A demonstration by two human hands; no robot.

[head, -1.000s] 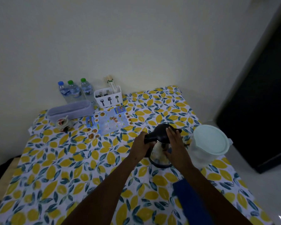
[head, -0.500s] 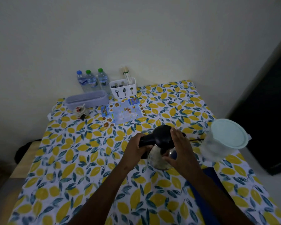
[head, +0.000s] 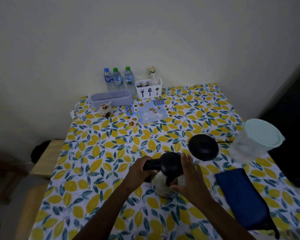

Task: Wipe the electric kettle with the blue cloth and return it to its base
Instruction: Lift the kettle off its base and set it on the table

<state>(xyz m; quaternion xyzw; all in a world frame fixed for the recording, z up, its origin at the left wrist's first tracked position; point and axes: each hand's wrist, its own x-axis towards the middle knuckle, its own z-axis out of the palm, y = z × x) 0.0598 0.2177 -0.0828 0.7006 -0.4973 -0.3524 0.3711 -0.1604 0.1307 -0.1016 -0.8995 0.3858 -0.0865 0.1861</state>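
The electric kettle (head: 170, 166), steel-bodied with a black lid and handle, is off its base and nearer to me on the lemon-print tablecloth. My left hand (head: 139, 168) grips its black handle. My right hand (head: 189, 177) presses flat against the kettle's right side, fingers spread. The round black base (head: 203, 147) lies bare just behind and right of the kettle, its cord trailing right. The folded blue cloth (head: 241, 196) lies on the table to the right, untouched.
A clear jug with a pale green lid (head: 256, 141) stands at the right edge. At the back are three water bottles (head: 118, 78), a white cutlery holder (head: 148, 88), a grey box (head: 111, 99), a small jar (head: 105, 109) and a leaflet (head: 147, 111).
The kettle has come off its base and moved toward me and left, both hands still on it. The black base is now uncovered.
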